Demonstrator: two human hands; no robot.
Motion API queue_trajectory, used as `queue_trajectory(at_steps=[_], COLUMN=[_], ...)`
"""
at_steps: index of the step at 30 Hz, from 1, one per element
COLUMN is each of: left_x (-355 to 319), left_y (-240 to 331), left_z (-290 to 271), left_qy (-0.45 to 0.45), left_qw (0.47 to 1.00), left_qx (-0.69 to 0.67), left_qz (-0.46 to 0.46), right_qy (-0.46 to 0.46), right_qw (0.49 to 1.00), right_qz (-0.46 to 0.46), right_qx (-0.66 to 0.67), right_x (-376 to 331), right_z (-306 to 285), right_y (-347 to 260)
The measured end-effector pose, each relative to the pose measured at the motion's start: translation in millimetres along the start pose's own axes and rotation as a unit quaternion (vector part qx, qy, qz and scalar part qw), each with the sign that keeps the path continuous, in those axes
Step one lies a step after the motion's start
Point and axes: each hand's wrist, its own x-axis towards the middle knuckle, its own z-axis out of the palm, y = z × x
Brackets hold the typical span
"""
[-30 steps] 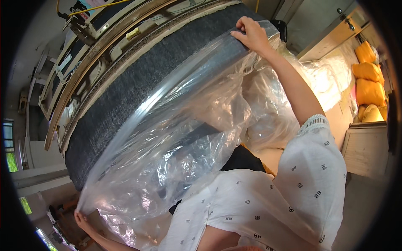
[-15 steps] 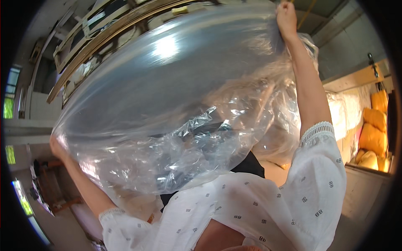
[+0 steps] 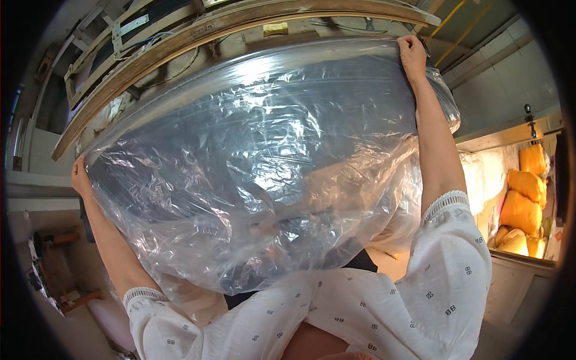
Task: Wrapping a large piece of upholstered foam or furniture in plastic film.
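A large clear plastic sheet [image 3: 264, 162], perhaps a big bag, is stretched wide between my two hands in front of me. At its far left corner my left hand [image 3: 80, 174] grips the edge with closed fingers. My right hand [image 3: 413, 59] pinches the far right corner in a fist. The far edge is pulled taut between them, while the near part hangs crinkled and shiny down to my lap. Whether the sheet is one layer or two, I cannot tell. Something dark shows through it.
Beyond the sheet runs a long wooden rail [image 3: 198, 43] of a frame or bench, with a small yellowish block [image 3: 275, 28] beside it. Stacked orange bundles [image 3: 522, 210] stand at the right, near a pale ledge [image 3: 504, 133]. A brown wooden piece of furniture [image 3: 81, 300] is at lower left.
The far edge of the sheet has come down and nearer on the right, as my right hand lowered. My left hand has moved up and slightly outward. The billowed sheet has flattened and wrinkled.
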Motion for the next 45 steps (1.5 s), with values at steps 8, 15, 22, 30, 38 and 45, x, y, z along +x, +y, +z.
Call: queue_trajectory(at_steps=[8,15,22,30,38,45], left_x=[33.4,61.4,49.8,5.5,-76.2,-94.3], left_y=[-31.2,-90.0,-79.5,27.5,63.7,17.5], left_z=[4.4,-20.6,-30.1,-108.9,-222.9,-275.2], left_qy=[-0.005,0.027,-0.027,0.001,0.053,-0.056], left_qw=[0.995,0.915,0.985,0.996,0.991,0.911], left_qx=[0.102,-0.346,-0.147,-0.087,-0.081,0.407], left_qz=[-0.016,-0.207,-0.083,-0.015,-0.097,-0.022], right_qy=[0.050,0.065,0.050,0.038,-0.313,-0.315], right_qw=[0.997,0.997,0.998,0.939,0.869,0.897], right_qz=[0.016,0.049,0.003,0.169,0.221,0.047], right_qx=[-0.065,-0.020,-0.039,0.298,0.313,0.305], right_x=[3.5,10.1,12.8,-54.5,-119.0,-132.4], right_z=[1.5,-2.1,1.0,-28.9,-73.4,-63.3], right_y=[-3.4,8.0,8.2,-57.7,-128.1,-110.1])
